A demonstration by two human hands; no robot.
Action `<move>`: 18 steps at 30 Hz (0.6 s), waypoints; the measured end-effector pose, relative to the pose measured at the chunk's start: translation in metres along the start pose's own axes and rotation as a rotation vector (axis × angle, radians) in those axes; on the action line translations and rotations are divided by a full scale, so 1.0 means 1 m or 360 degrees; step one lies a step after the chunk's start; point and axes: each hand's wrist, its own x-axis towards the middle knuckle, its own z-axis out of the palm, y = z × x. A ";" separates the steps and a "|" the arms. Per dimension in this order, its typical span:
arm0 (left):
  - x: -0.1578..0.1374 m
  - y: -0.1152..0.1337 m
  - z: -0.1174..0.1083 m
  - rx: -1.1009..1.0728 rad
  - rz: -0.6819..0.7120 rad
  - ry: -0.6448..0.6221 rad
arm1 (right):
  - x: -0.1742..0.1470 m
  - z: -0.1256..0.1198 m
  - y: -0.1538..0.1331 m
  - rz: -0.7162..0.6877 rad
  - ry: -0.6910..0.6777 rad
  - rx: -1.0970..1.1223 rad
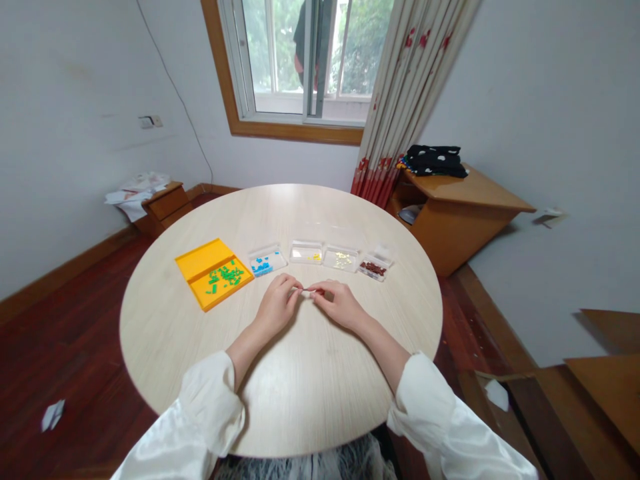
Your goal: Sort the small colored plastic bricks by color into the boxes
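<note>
Over the middle of the round table, my left hand (pixel 278 301) and my right hand (pixel 340 303) face each other, fingertips closed in a pinch. Between them runs a small thin dark piece (pixel 307 290), one end in each hand; its kind is too small to make out. Just beyond the hands stand clear plastic boxes: one with blue bricks (pixel 261 267), one with a few yellow bricks (pixel 315 257), one with pale yellow pieces (pixel 342 261) and one with dark brown pieces (pixel 374 268). To the left, a yellow case (pixel 203 259) lies open with green bricks (pixel 227 275) in it.
The round table (pixel 310 393) has a pale wood top. Behind it are a window and a curtain (pixel 400 100). A wooden cabinet (pixel 457 213) with folded dark cloth (pixel 436 161) stands at the right. Papers (pixel 137 193) lie on a low wooden unit at the left.
</note>
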 end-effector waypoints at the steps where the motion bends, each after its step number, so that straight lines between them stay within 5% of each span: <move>1: 0.000 0.001 -0.001 -0.0011 -0.0003 -0.0001 | 0.000 0.000 0.000 -0.0007 0.0010 -0.0006; 11: 0.002 0.008 -0.002 -0.0055 -0.0041 0.0050 | 0.001 0.004 -0.003 -0.0094 0.0219 0.0041; 18: 0.029 0.037 -0.025 -0.0129 0.0123 0.0312 | 0.027 -0.003 -0.027 -0.0117 0.0585 0.0418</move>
